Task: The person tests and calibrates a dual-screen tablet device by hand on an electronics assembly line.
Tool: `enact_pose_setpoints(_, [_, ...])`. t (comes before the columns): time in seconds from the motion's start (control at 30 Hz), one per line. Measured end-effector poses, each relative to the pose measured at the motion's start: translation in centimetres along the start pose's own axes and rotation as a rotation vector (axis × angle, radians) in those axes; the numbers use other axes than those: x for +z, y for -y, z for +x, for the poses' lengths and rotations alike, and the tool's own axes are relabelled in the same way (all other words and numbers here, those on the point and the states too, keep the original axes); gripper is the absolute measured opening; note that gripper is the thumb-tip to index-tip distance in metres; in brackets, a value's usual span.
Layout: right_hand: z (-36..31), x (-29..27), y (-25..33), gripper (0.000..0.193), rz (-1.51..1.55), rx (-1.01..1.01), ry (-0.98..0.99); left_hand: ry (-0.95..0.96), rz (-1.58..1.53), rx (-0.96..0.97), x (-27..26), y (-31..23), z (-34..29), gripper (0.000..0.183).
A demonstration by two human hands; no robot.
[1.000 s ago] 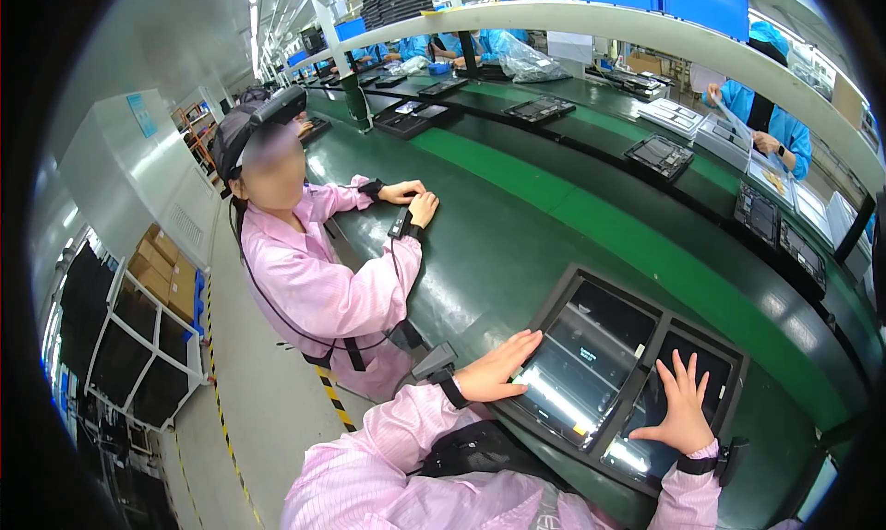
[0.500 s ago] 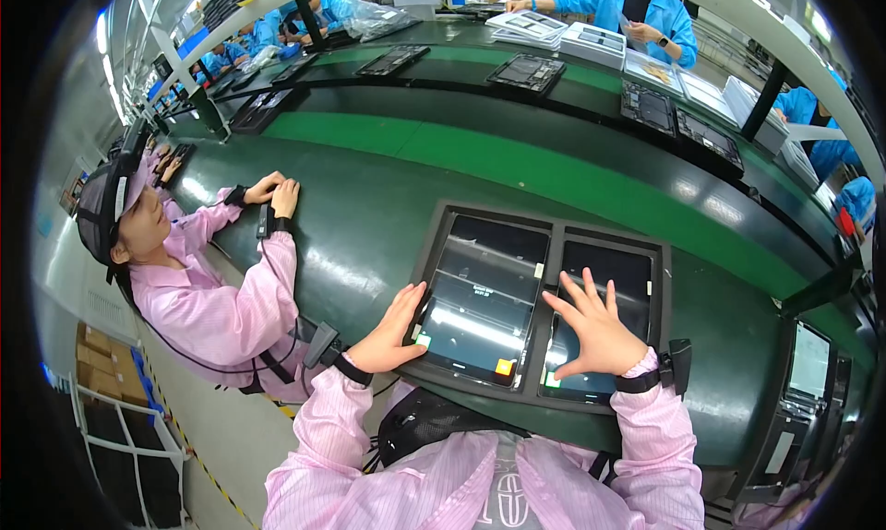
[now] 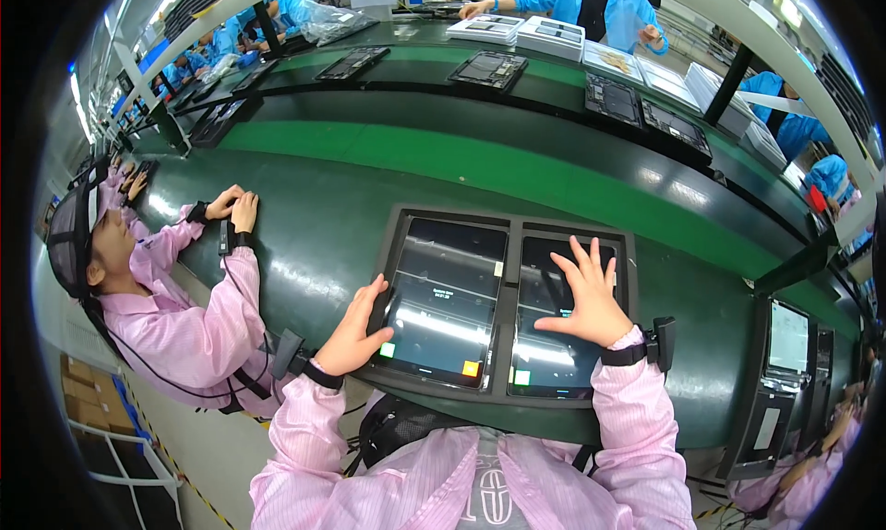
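Two tablets lie side by side in a dark grey two-bay tray on the green bench. The left tablet has a lit dark screen with small text, a green square and an orange square. My left hand is at the tray's left edge, thumb and fingers apart, thumb tip near the green square; it holds nothing. Over the right tablet my right hand is spread wide, hiding part of its screen. Whether its fingertips touch the glass I cannot tell.
A co-worker in pink sits to the left, hands resting on the bench. Beyond a green strip, a conveyor carries several opened devices in trays. People in blue work across it. A metal post and upright screens stand at right.
The view has shifted, so the scene sits further left. My right hand has moved up the right tablet, uncovering its lower green square. My left hand stays by the left tablet's edge.
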State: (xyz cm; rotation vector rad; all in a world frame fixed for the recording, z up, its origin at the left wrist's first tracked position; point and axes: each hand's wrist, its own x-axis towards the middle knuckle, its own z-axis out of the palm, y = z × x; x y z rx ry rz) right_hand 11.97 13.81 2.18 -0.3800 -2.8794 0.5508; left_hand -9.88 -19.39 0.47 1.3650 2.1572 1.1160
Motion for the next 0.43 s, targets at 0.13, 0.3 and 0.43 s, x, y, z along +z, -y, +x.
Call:
enact_pose_setpoints(0.13, [-0.1, 0.5, -0.1, 0.093, -0.029, 0.0, 0.01, -0.212, 0.171, 0.057, 1.0, -0.3, 4.5, 0.07])
enact_pose_setpoints(0.3, [-0.2, 0.6, 0.5, 0.088, -0.055, -0.032, 0.008, -0.28, 0.36, 0.098, 2.4, 0.5, 6.7, 0.069])
enact_pose_setpoints(0.43, [-0.3, 0.2, 0.4, 0.093, -0.084, -0.01, 0.088, -0.238, 0.132, -0.091, 2.3, 1.1, 6.4, 0.075])
